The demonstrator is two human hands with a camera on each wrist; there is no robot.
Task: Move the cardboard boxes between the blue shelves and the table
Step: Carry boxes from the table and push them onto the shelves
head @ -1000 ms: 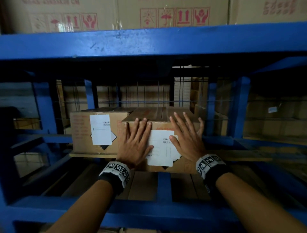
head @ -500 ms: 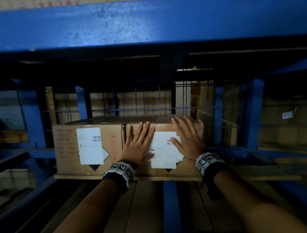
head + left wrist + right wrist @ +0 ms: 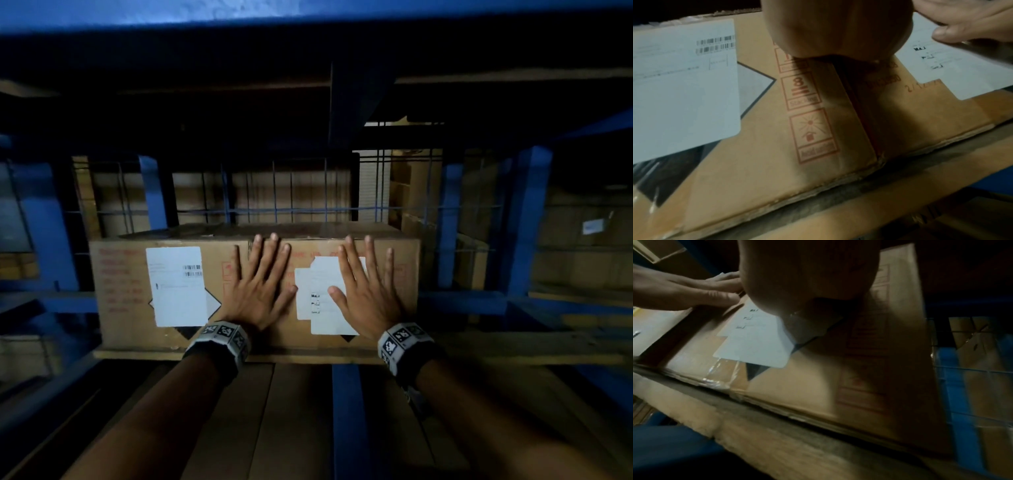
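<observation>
Two brown cardboard boxes stand side by side on a wooden board inside the blue shelf. The left box (image 3: 123, 301) carries a white label with barcodes. The right box (image 3: 402, 274) has a notched white label. My left hand (image 3: 262, 284) lies flat with straight fingers on the right box's front, by the seam between the boxes (image 3: 859, 105). My right hand (image 3: 366, 291) presses flat over the notched label. In the right wrist view the right box (image 3: 879, 378) fills the frame under my palm. The two box fronts stand flush.
A blue upper shelf beam (image 3: 308, 10) hangs close overhead. Blue uprights (image 3: 529, 222) and a wire mesh back (image 3: 291, 192) enclose the bay. More cartons (image 3: 472, 260) sit to the right behind the mesh. A blue crossbar (image 3: 346, 418) and wooden planks (image 3: 298, 411) lie below my arms.
The right box has slid back from overhanging the board until its front is level with the left box. Both flat hands followed it inward, and my head moved in under the upper beam.
</observation>
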